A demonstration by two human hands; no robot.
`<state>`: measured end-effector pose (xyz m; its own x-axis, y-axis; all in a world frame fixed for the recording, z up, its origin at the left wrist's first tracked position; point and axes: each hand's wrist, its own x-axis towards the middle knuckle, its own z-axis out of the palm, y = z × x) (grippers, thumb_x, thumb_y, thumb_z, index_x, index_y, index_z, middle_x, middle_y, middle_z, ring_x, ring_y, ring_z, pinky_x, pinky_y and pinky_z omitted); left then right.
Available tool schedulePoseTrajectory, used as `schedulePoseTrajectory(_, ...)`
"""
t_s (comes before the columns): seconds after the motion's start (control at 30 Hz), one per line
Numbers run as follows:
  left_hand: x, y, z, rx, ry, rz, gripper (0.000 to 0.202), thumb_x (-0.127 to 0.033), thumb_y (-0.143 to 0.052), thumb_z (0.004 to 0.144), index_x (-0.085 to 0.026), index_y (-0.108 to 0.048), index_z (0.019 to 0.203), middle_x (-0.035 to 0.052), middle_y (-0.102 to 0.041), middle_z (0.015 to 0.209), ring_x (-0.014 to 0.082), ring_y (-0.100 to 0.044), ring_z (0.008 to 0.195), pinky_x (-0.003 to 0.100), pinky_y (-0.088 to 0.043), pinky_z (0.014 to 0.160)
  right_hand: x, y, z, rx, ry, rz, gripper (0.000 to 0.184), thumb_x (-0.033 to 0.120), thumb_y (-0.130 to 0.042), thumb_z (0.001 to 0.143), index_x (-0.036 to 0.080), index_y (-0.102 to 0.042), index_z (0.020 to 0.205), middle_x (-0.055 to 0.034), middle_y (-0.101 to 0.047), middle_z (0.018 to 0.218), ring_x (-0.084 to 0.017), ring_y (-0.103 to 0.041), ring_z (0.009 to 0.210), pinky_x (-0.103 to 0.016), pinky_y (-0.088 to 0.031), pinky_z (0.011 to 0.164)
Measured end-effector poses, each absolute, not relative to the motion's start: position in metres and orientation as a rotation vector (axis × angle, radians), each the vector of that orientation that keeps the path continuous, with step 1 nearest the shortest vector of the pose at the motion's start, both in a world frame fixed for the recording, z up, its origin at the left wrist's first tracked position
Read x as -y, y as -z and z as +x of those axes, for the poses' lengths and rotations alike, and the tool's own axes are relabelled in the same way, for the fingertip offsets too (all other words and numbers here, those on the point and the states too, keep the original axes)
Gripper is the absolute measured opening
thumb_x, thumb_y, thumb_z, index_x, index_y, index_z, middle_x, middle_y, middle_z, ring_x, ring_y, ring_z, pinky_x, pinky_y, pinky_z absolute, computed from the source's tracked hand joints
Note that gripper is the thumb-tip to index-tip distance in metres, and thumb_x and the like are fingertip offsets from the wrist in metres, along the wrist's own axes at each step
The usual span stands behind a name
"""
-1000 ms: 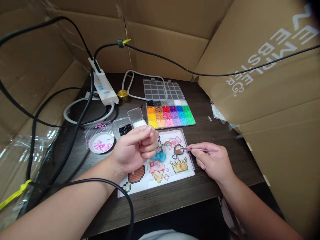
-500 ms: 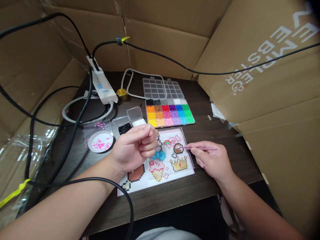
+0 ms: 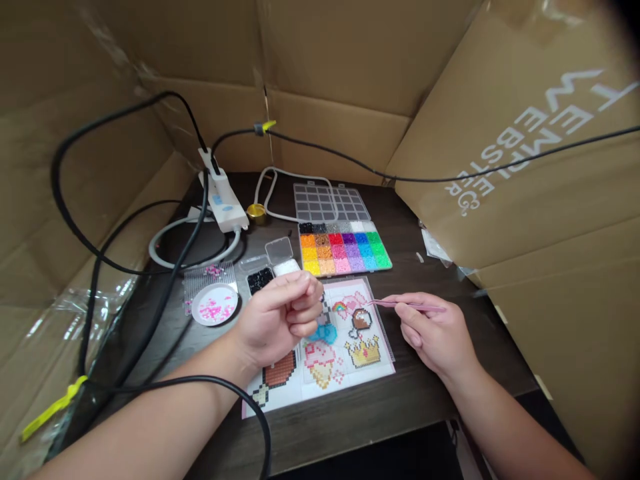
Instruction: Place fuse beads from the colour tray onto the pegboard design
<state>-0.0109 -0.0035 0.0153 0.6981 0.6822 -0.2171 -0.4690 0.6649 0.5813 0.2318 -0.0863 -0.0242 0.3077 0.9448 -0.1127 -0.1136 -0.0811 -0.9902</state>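
Note:
My right hand (image 3: 433, 330) pinches pink tweezers (image 3: 410, 306), their tips pointing left just above the right edge of the pattern sheet (image 3: 320, 393). Whether the tips hold a bead is too small to tell. A clear pegboard (image 3: 374, 293) lies over the sheet, which shows a crown (image 3: 363, 352), an ice cream (image 3: 320, 360), a brown-and-white round figure (image 3: 361, 319) and a rainbow with pink clouds (image 3: 350, 303). My left hand (image 3: 283, 317) is closed, thumb against curled fingers, above the sheet's left part. What it holds, if anything, is hidden.
Behind the sheet stands a sorted bead box (image 3: 345, 250), its clear lid (image 3: 330, 202) open. At left are a white dish (image 3: 215, 305) with pink beads, small boxes of black beads (image 3: 260, 279) and white beads (image 3: 287, 267), and a power strip (image 3: 225, 200). A black cable (image 3: 200, 379) crosses before my left forearm.
The tweezers have drawn back from the brown round figure, up and to the right, with my right hand. My left hand stays closed. The whole view has shifted with my head.

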Motion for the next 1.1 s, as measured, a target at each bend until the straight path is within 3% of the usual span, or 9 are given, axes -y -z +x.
schedulePoseTrajectory(0.13, 0.004, -0.013, -0.013, -0.43, -0.683, 0.516, 0.033, -0.025, -0.07, 0.08, -0.015, -0.044, 0.062, -0.006, -0.026, 0.059, 0.0045, -0.018, 0.048, 0.018, -0.013, 0.043, 0.05, -0.002, 0.223, 0.942, -0.935, -1.296, 0.018, 0.03, -0.078, 0.076, 0.017, -0.078, 0.088, -0.0124, -0.078, 0.086, -0.003, -0.041, 0.036, -0.021, -0.028, 0.034)
schedulePoseTrajectory(0.23, 0.005, -0.013, -0.014, -0.438, -0.696, 0.508, 0.033, -0.025, -0.072, 0.078, -0.015, -0.044, 0.064, -0.0064, -0.027, 0.059, 0.0042, -0.017, 0.047, 0.018, -0.012, 0.042, 0.009, -0.017, 0.207, 1.005, -0.825, -1.287, 0.022, 0.034, -0.078, 0.075, 0.015, -0.078, 0.086, -0.0077, -0.074, 0.07, -0.005, -0.043, 0.037, -0.021, -0.028, 0.034)
schedulePoseTrajectory(0.33, 0.006, -0.015, -0.015, -0.43, -0.693, 0.495, 0.035, -0.025, -0.073, 0.078, -0.015, -0.042, 0.063, -0.0065, -0.027, 0.059, 0.004, -0.016, 0.048, 0.017, -0.012, 0.042, -0.03, -0.015, 0.187, 1.02, -0.749, -1.308, 0.024, 0.035, -0.078, 0.072, 0.014, -0.078, 0.083, -0.0023, -0.066, 0.054, -0.008, -0.046, 0.037, -0.023, -0.035, 0.037)
schedulePoseTrajectory(0.47, 0.004, -0.015, -0.016, -0.416, -0.693, 0.46, 0.034, -0.027, -0.069, 0.081, -0.015, -0.042, 0.065, -0.006, -0.029, 0.06, 0.0043, -0.018, 0.048, 0.017, -0.013, 0.043, -0.056, 0.007, 0.169, 1.069, -0.587, -1.378, 0.018, 0.034, -0.074, 0.071, 0.016, -0.076, 0.074, -0.0087, -0.076, 0.074, -0.02, -0.068, 0.063, -0.03, -0.053, 0.058)
schedulePoseTrajectory(0.57, 0.003, -0.014, -0.016, -0.409, -0.688, 0.441, 0.033, -0.026, -0.068, 0.082, -0.015, -0.042, 0.065, -0.006, -0.029, 0.06, 0.0042, -0.018, 0.047, 0.017, -0.013, 0.043, -0.056, 0.021, 0.167, 1.117, -0.523, -1.42, 0.014, 0.031, -0.071, 0.072, 0.018, -0.076, 0.072, -0.0091, -0.078, 0.078, -0.024, -0.072, 0.074, -0.034, -0.056, 0.07)
schedulePoseTrajectory(1.1, 0.003, -0.013, -0.015, -0.431, -0.671, 0.45, 0.031, -0.027, -0.067, 0.083, -0.015, -0.043, 0.066, -0.0056, -0.029, 0.06, 0.0045, -0.018, 0.048, 0.018, -0.012, 0.043, -0.047, 0.019, 0.169, 1.176, -0.527, -1.466, 0.012, 0.028, -0.07, 0.071, 0.017, -0.075, 0.072, -0.008, -0.077, 0.076, -0.023, -0.072, 0.072, -0.034, -0.056, 0.07)
